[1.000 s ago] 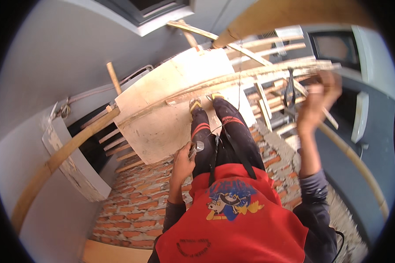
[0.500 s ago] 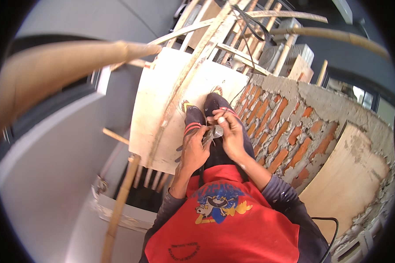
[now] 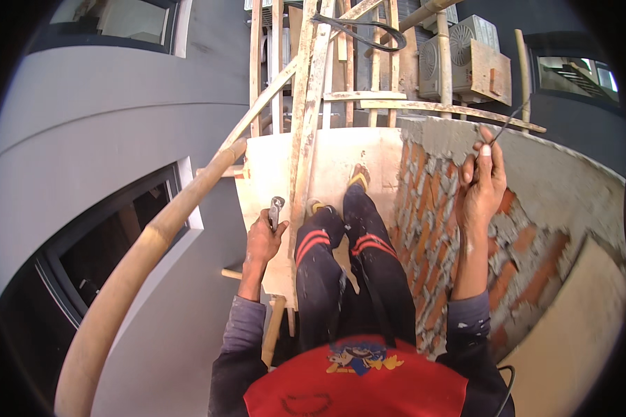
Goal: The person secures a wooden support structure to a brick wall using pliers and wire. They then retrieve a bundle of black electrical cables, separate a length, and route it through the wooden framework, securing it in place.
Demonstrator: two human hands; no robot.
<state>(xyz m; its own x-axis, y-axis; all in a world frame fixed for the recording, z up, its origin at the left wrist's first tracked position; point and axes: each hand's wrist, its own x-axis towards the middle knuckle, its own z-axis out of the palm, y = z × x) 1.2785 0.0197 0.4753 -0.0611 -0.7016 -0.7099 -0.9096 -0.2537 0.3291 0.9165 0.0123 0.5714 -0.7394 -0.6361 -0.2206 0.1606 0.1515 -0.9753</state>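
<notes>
My left hand [image 3: 262, 242] is closed round a pair of metal pincers [image 3: 277, 206], with the rounded jaws pointing up past the thumb. It hangs over the left side of a pale plywood board [image 3: 268, 167], left of my legs. Out to the right, my right hand [image 3: 481, 184] is raised beside the rough brick wall [image 3: 435, 208]. Thumb and fingers there pinch a thin dark wire [image 3: 513, 115], whose free end slants up and right over the wall's top. The two hands are far apart.
A thick bamboo pole [image 3: 156, 236] slants along the left. Wooden strips [image 3: 306, 104] cross the board and the frame ahead, where a black wire coil [image 3: 368, 31] hangs. Air conditioner units [image 3: 459, 52] stand beyond the wall. A curved plywood sheet [image 3: 570, 326] leans at lower right.
My hands were close together over my legs. The left has moved left with the pincers, the right up and right with the wire. My view has turned and shows more ahead.
</notes>
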